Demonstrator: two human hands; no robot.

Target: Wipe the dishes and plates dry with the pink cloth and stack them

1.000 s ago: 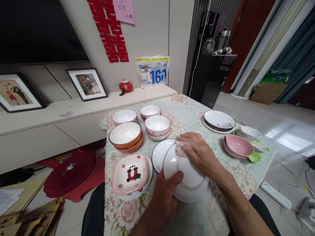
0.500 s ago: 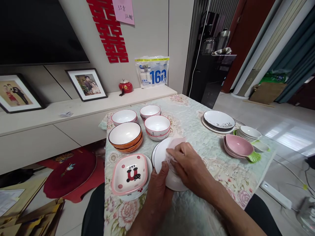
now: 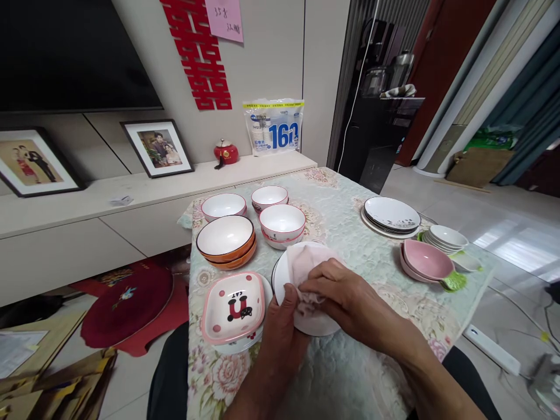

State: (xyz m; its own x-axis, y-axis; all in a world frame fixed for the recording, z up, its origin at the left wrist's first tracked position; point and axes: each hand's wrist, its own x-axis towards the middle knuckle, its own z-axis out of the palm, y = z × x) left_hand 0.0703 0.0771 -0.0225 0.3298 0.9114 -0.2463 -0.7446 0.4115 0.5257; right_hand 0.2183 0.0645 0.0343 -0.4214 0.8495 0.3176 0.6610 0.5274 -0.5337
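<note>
My left hand (image 3: 286,324) grips white plates (image 3: 282,279) by their near left edge, the thumb on top and the fingers underneath. At least two dark-edged rims show on that side. Bunched in my right hand (image 3: 335,289) is a pale pink cloth (image 3: 306,259), pressed onto the upper plate's face. Left of the plates lies a square pink-rimmed cat dish (image 3: 219,297), resting on a round white plate. Behind it, two orange bowls (image 3: 227,239) are stacked, with red-rimmed white bowls (image 3: 282,219) beside and beyond them.
At the table's right stand a stack of patterned plates (image 3: 391,213), pink leaf-handled bowls (image 3: 426,259) and small white bowls (image 3: 448,236). A floral cloth covers the table (image 3: 332,204). Behind it, a low cabinet (image 3: 205,175) holds picture frames, a red pot and a plastic pack.
The pink cloth now spreads over more of the plate's upper face, and my right hand has shifted slightly right and down. My left hand keeps its grip. The view has turned slightly.
</note>
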